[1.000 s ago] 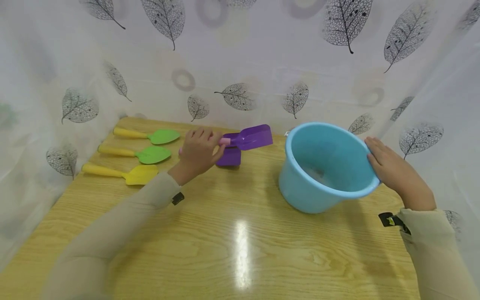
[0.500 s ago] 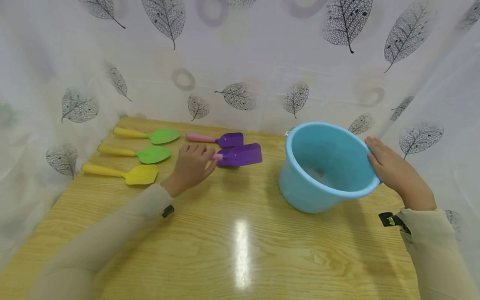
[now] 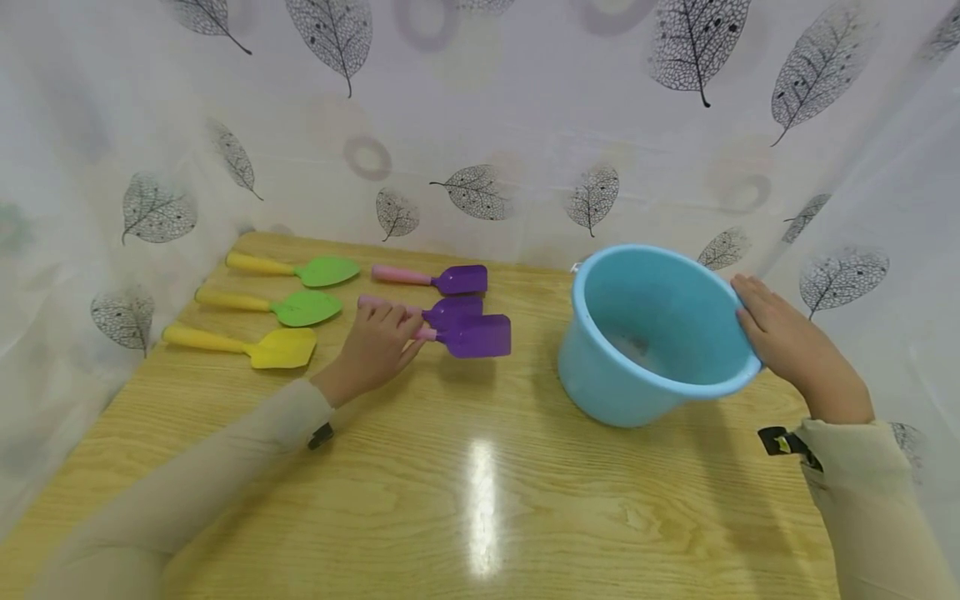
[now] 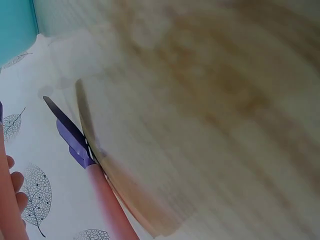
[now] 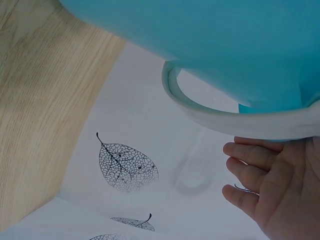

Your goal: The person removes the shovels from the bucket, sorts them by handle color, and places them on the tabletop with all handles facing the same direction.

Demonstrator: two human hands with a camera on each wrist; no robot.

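In the head view my left hand (image 3: 371, 350) grips the pink handle of a toy shovel, its purple blade (image 3: 476, 336) facing right, low over the table. Close behind lies a second pink-handled purple shovel (image 3: 456, 310), partly covered by the hand and the held one. A third such shovel (image 3: 462, 280) lies farther back. The left wrist view shows the held pink handle (image 4: 9, 195) at its edge. My right hand (image 3: 798, 350) rests on the right rim of a light blue bucket (image 3: 630, 387). Beside the bucket's white handle (image 5: 235, 122), its fingers (image 5: 250, 157) look fairly straight.
On the left of the wooden table (image 3: 420, 500) lie two green trowels (image 3: 330, 272) with yellow handles, one behind the other, and a yellow shovel (image 3: 283, 350) in front. A white leaf-print curtain (image 3: 510, 108) hangs along the back and sides.
My left hand has brought the held shovel toward me and slightly left, from above the rear shovels to in front of them. The right hand and bucket have stayed put.
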